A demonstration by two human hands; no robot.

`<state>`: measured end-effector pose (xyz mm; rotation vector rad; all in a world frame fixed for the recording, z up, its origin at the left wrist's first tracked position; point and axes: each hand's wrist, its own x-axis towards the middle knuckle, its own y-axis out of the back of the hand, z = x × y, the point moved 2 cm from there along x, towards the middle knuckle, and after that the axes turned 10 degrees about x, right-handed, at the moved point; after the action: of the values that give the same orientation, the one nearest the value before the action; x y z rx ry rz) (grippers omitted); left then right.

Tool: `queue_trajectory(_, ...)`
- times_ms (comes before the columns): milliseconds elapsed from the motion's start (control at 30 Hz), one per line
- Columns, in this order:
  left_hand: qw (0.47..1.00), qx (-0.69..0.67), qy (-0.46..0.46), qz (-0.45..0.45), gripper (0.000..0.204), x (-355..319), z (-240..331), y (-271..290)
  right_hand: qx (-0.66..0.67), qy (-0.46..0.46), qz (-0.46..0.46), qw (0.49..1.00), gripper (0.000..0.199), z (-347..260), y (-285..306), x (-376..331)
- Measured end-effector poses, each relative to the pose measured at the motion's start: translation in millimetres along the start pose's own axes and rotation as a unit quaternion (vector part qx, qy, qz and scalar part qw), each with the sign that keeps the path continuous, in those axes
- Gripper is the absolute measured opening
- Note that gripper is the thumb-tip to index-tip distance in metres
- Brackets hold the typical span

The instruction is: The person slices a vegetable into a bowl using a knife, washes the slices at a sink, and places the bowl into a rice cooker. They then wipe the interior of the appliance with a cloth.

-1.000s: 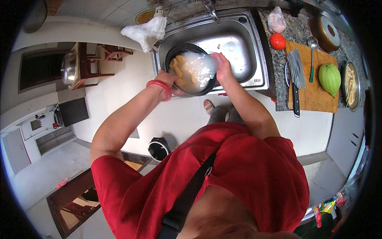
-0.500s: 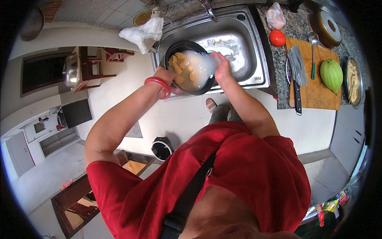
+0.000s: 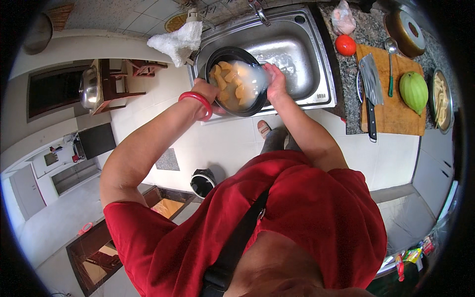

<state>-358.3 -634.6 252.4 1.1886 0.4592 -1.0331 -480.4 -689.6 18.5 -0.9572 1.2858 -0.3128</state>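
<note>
Both hands on a black bowl (image 3: 236,81) of pale chunks in cloudy water, held over the near-left corner of the steel sink (image 3: 297,54)

Left hand (image 3: 205,91), red bangle (image 3: 197,101) at the wrist, grips the bowl's left rim, fingers closed on it; right hand (image 3: 275,79) clasps the right rim, fingers curled over the edge. On the bench right of the sink: wooden cutting board (image 3: 396,106) with a cleaver (image 3: 370,89), a spoon (image 3: 391,62) and a green gourd (image 3: 413,91); a tomato (image 3: 345,45) just left of the board. White cloth (image 3: 177,42) lies off the sink's left side
</note>
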Motion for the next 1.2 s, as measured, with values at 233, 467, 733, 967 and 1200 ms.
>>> queue_trajectory(233,1.000,0.010,-0.014,0.001,0.046,-2,3,1,-0.021,0.036,0.000,0.999,0.026,3,-1,1)
queue_trajectory(467,0.999,0.050,0.007,-0.005,0.046,-5,11,0,0.008,0.022,-0.010,1.000,0.018,4,6,8)
queue_trajectory(733,0.998,0.053,-0.019,-0.002,0.046,-6,14,-1,-0.010,0.019,0.035,0.999,0.016,1,-9,-11)
queue_trajectory(967,0.997,0.070,-0.028,-0.010,0.046,-5,21,-4,0.014,0.025,0.031,0.999,0.018,2,-3,-1)
queue_trajectory(1200,0.991,0.129,-0.031,-0.006,0.057,0,22,-5,0.008,0.011,0.047,0.999,0.022,4,-5,2)
